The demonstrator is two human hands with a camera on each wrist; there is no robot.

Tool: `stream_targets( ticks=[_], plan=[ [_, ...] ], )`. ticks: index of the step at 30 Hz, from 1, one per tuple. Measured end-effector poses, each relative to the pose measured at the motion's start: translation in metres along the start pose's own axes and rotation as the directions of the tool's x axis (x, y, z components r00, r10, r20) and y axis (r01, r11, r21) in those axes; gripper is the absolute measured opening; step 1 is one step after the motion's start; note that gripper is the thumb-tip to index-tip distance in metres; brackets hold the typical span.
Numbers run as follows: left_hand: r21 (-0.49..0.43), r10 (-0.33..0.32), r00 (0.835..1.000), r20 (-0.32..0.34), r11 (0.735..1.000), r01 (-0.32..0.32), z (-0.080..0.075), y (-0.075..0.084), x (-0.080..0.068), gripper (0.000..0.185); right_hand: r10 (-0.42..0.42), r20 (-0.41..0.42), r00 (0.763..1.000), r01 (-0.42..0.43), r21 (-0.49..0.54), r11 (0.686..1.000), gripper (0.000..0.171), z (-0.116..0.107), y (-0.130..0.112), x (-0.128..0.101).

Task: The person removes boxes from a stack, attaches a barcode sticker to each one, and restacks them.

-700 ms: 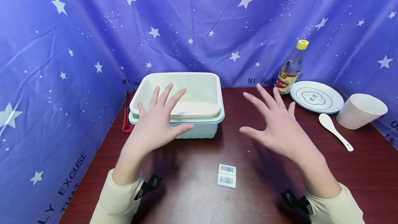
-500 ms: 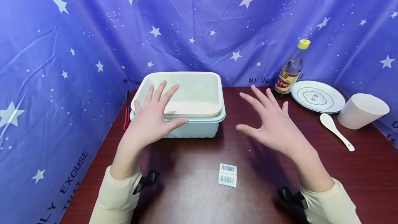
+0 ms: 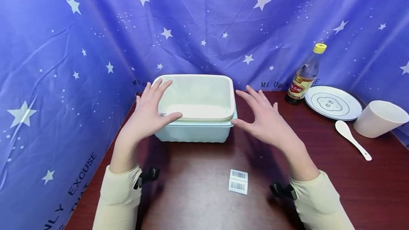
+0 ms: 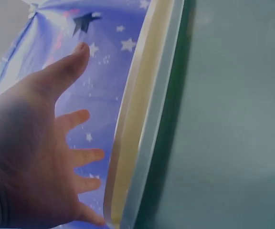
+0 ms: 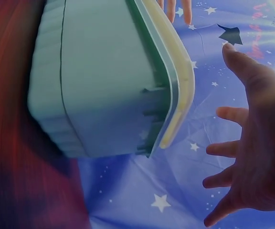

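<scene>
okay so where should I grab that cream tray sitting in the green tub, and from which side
Probably by its two short ends, one hand from each side. The cream tray sits nested in the green tub, and its rim overhangs the tub's edge, giving fingers a lip to hook under. The left hand and right hand are open at those ends, neither touching yet.

Dark table (image 3: 198,201) (tub (image 3: 195,130), plate (image 3: 332,104))

Basin (image 3: 195,130) at table's (image 3: 198,201) back left, hands either side, barcode labels (image 3: 238,181) in front, bottle (image 3: 305,75), plate (image 3: 332,103), spoon (image 3: 351,138), cup (image 3: 378,118) right.
</scene>
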State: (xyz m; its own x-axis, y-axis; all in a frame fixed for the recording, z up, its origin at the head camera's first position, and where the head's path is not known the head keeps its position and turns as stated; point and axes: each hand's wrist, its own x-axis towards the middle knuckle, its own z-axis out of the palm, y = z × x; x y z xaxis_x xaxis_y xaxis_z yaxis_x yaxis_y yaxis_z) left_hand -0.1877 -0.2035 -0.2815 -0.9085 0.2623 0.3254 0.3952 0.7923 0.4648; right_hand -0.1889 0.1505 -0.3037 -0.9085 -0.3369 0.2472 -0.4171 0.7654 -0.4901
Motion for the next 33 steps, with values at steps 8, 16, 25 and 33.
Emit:
stream_targets(
  ticks=[8,16,25,33],
  plan=[
    [-0.113,-0.006,1.0,-0.024,0.994,0.003,-0.003,-0.028,0.001,0.092,-0.023,-0.002,1.0,0.023,0.031,0.999,0.091,0.012,-0.005,0.014],
    [-0.236,-0.025,0.999,-0.038,0.972,0.016,-0.005,-0.044,0.005,0.089,-0.033,0.004,0.999,0.033,0.053,0.998,0.097,0.024,-0.004,0.019],
    [-0.389,-0.137,0.989,0.058,0.909,0.149,-0.004,-0.063,0.003,0.098,0.03,0.031,0.999,-0.033,0.092,0.995,0.113,0.034,-0.003,0.024],
    [-0.451,-0.106,0.989,0.101,0.882,0.14,-0.001,-0.074,0.004,0.107,0.023,0.038,0.999,-0.029,0.144,0.989,0.119,0.042,0.001,0.028]
  ],
)
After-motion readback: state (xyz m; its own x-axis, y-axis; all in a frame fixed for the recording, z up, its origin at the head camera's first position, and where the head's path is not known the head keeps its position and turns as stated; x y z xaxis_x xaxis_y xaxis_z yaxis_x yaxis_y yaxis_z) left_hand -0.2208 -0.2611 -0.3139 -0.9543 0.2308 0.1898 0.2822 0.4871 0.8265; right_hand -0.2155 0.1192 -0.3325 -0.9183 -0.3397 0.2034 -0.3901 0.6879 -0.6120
